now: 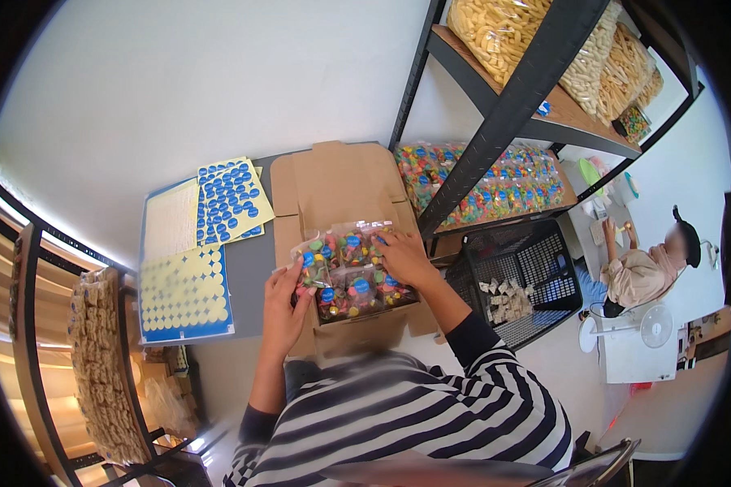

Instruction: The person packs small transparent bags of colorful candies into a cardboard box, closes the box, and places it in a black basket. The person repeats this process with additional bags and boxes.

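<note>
An open cardboard box (347,182) lies on a grey table in front of me, its lid folded back towards the wall. Clear plastic bags of colourful candy (353,268) with round blue stickers fill it in rows. My left hand (289,304) rests at the box's left side, thumb and fingers on the nearest bag there. Across the box, my right hand (405,259) lies on the bags at the upper right corner, fingers pressed on their tops. Whether either hand grips a bag cannot be told.
Sheets of blue round stickers (228,201) lie left on the table (243,292). A shelf at right holds many candy bags (499,182); large snack bags (499,30) stand above. A black crate (524,237) with small packets is on the right. Further off, a person (646,271) sits at a desk.
</note>
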`<state>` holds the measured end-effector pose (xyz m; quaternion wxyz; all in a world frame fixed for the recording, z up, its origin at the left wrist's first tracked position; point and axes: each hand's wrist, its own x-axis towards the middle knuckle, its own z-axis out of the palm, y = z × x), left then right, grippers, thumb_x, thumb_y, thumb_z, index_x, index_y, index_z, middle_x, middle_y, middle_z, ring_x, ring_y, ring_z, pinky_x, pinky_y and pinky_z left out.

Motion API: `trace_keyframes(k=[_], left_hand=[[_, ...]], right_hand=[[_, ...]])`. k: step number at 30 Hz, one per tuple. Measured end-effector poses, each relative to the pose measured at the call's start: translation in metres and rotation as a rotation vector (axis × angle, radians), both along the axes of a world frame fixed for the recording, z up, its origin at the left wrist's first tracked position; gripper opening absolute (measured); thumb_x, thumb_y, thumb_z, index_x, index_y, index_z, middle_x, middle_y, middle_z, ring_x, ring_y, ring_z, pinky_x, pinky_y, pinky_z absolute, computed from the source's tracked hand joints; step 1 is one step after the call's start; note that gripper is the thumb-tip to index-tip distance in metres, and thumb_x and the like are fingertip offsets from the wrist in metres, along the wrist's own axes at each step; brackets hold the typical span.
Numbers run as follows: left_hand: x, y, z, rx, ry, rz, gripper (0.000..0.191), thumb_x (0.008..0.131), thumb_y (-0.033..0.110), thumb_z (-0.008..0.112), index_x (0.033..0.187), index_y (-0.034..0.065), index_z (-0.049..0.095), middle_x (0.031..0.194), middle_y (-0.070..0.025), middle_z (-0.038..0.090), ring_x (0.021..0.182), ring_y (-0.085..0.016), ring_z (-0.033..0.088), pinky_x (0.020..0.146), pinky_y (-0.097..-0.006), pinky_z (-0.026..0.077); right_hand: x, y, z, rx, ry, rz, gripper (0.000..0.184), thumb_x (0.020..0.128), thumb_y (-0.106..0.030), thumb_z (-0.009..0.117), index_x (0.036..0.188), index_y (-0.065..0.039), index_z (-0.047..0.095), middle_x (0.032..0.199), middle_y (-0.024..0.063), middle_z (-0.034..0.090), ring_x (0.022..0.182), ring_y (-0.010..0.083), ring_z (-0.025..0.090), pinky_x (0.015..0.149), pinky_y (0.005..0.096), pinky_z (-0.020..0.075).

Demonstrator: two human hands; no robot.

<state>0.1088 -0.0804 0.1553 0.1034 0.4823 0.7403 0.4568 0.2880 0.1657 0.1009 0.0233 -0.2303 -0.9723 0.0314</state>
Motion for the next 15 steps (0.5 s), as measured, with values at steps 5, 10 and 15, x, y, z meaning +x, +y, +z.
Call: trace_keyframes(k=[5,10,15], left_hand=[[0.000,0.009,0.001,-0.046,0.023,0.008,0.055,0.091,0.015,0.068,0.144,0.0125,0.052,0.124,-0.0149,0.064,0.124,-0.040,0.049,0.106,-0.0459,0.039],[-0.006,0.025,0.002,-0.048,0.090,-0.003,0.055,0.091,0.015,0.068,0.143,0.0116,0.053,0.127,-0.0163,0.062,0.124,-0.040,0.049,0.106,-0.0458,0.040],[-0.004,0.059,-0.002,-0.064,0.185,-0.087,0.054,0.090,0.018,0.069,0.141,0.0126,0.054,0.126,-0.0149,0.063,0.123,-0.042,0.049,0.104,-0.0483,0.041]], right_hand=[[0.000,-0.001,-0.007,-0.088,0.053,-0.014,0.053,0.082,-0.011,0.061,0.135,-0.010,0.059,0.140,0.0072,0.054,0.131,0.0305,0.047,0.105,0.0613,0.0305],[0.002,-0.001,0.010,-0.259,0.212,-0.051,0.046,0.091,-0.015,0.059,0.137,-0.013,0.056,0.140,0.0094,0.054,0.129,0.0297,0.049,0.109,0.0585,0.0287],[0.023,0.002,0.039,-0.430,0.516,-0.195,0.040,0.089,-0.010,0.062,0.129,-0.009,0.062,0.132,0.0129,0.058,0.125,0.0327,0.052,0.108,0.0451,0.0368]])
